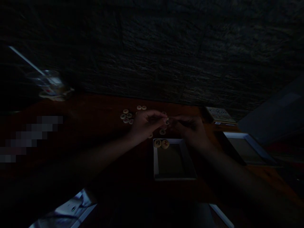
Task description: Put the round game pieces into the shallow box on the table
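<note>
In the dim light, my left hand point(144, 125) pinches a round Chinese chess piece point(167, 121) between thumb and fingers, its marked face partly visible. My right hand point(191, 128) meets it from the other side, fingertips closed at the piece's right edge. Just below both hands lies an open shallow box point(156, 166) with pale walls. Two pieces rest side by side in its far left corner, one with a black character point(157, 143) and one with a red character point(165, 144). Several more chess pieces point(129, 116) lie on the table behind my left hand, some partly hidden.
A box lid or tray point(244, 135) sits at the right, with a printed flat box point(220, 114) behind it. At the far left stands a clear cup point(51, 83) with a straw. A rough stone wall point(152, 57) borders the dark wooden table point(95, 109).
</note>
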`<action>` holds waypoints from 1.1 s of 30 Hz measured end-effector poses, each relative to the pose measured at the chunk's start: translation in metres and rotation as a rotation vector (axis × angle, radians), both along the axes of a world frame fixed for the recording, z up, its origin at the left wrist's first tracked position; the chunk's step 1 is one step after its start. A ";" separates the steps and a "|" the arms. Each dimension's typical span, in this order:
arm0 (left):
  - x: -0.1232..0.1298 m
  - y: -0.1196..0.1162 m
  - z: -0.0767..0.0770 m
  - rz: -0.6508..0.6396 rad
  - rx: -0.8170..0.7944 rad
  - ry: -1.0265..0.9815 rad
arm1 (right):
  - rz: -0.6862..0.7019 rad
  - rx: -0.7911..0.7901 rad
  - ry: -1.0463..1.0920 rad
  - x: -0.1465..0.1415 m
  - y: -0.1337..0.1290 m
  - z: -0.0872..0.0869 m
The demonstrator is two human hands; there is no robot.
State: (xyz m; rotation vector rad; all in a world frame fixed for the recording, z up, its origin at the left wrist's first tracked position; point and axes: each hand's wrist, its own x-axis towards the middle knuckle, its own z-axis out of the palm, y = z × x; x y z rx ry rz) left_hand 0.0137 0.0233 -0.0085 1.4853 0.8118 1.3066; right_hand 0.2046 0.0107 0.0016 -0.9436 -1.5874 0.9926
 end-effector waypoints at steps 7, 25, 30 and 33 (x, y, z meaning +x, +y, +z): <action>-0.001 -0.001 0.001 0.015 0.038 0.025 | 0.006 0.049 0.011 0.001 0.000 -0.004; -0.001 -0.004 -0.002 -0.115 0.021 -0.001 | -0.016 -0.090 0.066 -0.002 -0.003 0.001; -0.001 -0.005 -0.002 -0.123 -0.002 0.012 | -0.043 -0.089 0.054 -0.001 -0.004 0.001; -0.001 -0.004 -0.003 -0.125 0.001 -0.015 | -0.019 -0.088 0.034 -0.002 -0.005 0.003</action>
